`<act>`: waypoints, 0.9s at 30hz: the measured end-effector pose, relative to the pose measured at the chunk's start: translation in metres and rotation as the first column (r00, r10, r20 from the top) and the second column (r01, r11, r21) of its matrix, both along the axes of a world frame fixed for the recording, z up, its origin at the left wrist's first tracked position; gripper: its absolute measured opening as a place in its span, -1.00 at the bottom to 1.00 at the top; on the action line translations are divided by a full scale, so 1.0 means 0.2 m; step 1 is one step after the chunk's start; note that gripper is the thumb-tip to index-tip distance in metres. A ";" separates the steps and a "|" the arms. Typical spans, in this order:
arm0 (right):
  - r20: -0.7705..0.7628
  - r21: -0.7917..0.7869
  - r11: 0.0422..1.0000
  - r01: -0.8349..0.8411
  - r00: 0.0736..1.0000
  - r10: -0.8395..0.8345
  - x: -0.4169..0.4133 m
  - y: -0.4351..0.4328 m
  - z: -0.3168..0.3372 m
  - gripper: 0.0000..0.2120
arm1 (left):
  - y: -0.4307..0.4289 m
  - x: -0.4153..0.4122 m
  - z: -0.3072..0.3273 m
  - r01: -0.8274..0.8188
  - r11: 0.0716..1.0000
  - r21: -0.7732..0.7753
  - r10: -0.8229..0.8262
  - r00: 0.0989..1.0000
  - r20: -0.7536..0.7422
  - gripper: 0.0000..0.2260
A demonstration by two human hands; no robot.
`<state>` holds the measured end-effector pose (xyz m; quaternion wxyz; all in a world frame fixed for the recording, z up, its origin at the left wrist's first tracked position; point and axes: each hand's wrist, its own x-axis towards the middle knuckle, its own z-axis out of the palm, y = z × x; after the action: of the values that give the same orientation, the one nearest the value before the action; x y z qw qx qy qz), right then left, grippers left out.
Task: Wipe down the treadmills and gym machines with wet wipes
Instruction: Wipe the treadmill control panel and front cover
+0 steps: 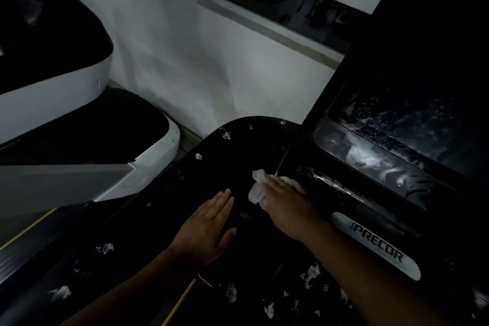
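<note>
Currently the wipe (257, 189) is lying bunched on the black treadmill console (211, 164), near the wet screen (397, 145); the right hand (288, 204) is pressing it with flat fingers, and the left hand (209, 225) is resting open beside it.

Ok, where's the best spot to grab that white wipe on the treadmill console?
Probably the crumpled end of the wipe that sticks out to the left of the right hand. Come from above and pinch that raised bunch; the rest lies pressed flat under that hand.
</note>
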<state>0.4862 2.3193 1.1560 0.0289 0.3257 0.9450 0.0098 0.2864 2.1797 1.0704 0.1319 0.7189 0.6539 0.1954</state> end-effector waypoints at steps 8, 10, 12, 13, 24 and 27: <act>0.144 -0.075 0.987 -0.141 0.978 0.151 0.05 -0.02 -0.01 -0.47 | -0.01 0.00 0.01 0.009 1.000 -0.024 -0.007 0.997 0.074 -0.21; 0.101 -0.124 0.982 -0.141 0.983 0.154 -0.04 -0.02 -0.05 -0.48 | -0.01 0.00 0.02 0.014 0.999 -0.036 -0.010 0.996 0.087 -0.18; 0.064 -0.140 0.970 -0.199 0.976 0.210 -0.05 -0.02 -0.08 -0.47 | -0.01 0.00 0.02 0.017 0.998 -0.060 -0.012 0.996 0.083 -0.18; 0.037 -0.115 0.958 -0.263 0.962 0.269 0.01 0.01 -0.09 -0.47 | -0.01 -0.01 0.02 0.025 0.997 -0.067 -0.020 0.997 0.079 -0.19; 0.066 -0.094 0.966 -0.241 0.967 0.247 0.04 0.03 0.01 -0.49 | -0.01 -0.02 0.02 0.047 0.998 -0.044 -0.042 0.994 0.104 -0.21; 0.048 0.038 0.958 -0.283 0.959 0.281 0.19 0.05 0.04 -0.52 | -0.01 -0.02 0.01 0.041 0.999 -0.029 -0.038 0.995 0.092 -0.24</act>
<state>0.5238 2.3292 1.1633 0.0401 0.1881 0.9804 0.0417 0.2832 2.1769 1.0727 0.1766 0.7198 0.6359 0.2151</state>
